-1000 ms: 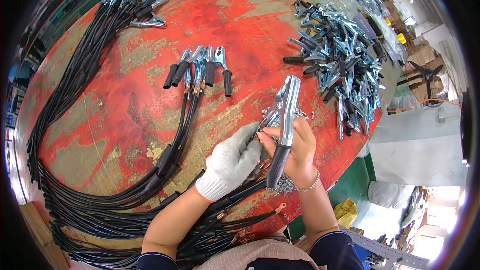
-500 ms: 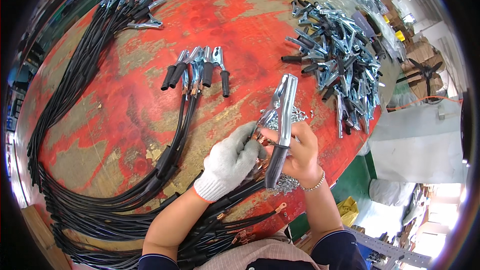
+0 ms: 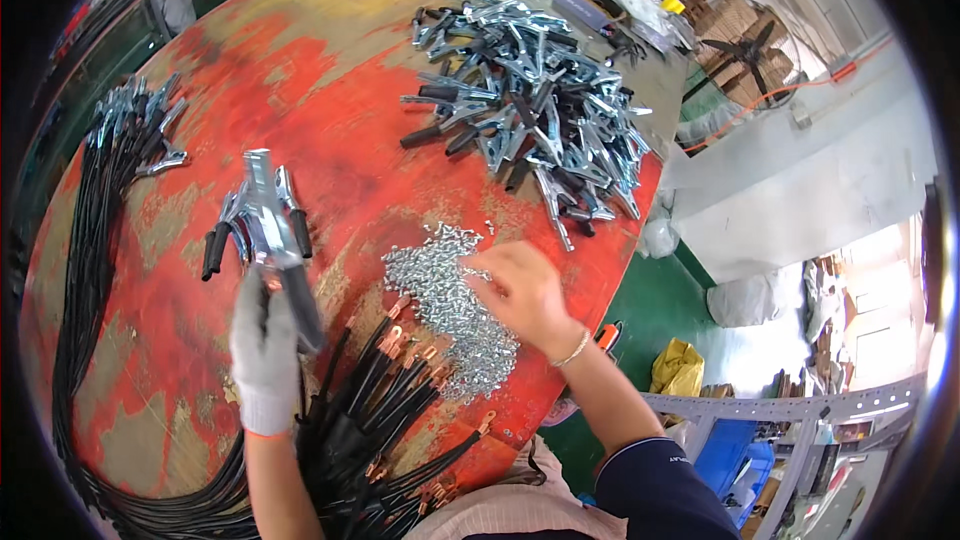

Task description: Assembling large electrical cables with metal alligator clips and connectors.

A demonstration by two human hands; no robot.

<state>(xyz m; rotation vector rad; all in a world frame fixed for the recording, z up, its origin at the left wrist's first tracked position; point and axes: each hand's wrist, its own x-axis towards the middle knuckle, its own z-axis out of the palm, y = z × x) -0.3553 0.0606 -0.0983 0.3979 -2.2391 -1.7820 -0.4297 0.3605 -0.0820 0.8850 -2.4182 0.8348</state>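
My left hand (image 3: 265, 350), in a white knit glove, is closed on a silver battery clamp (image 3: 264, 205) with a black grip sleeve, blurred by motion. Behind this clamp lie several finished-looking clamps (image 3: 299, 225), partly hidden. My bare right hand (image 3: 525, 295) is at the right edge of a heap of small silver screws (image 3: 450, 320), its fingers bent and slightly apart; I see nothing between them. Below the screws, black cables (image 3: 345, 430) with copper lugs (image 3: 392, 342) fan toward me. The cable end at the held clamp is mostly covered by my glove.
A large heap of loose clamps (image 3: 545, 110) covers the table's far right. At the far left, a bundle of black cables (image 3: 90, 210) ends in clamps (image 3: 135, 120). An open box (image 3: 590, 5) sits behind the heap. A black fan (image 3: 745, 50) stands beyond the table (image 3: 350, 130).
My left hand has carried the clamp leftward, toward the clamps on the table. My right hand has let go of it and moved to the screws. The view has also shifted.
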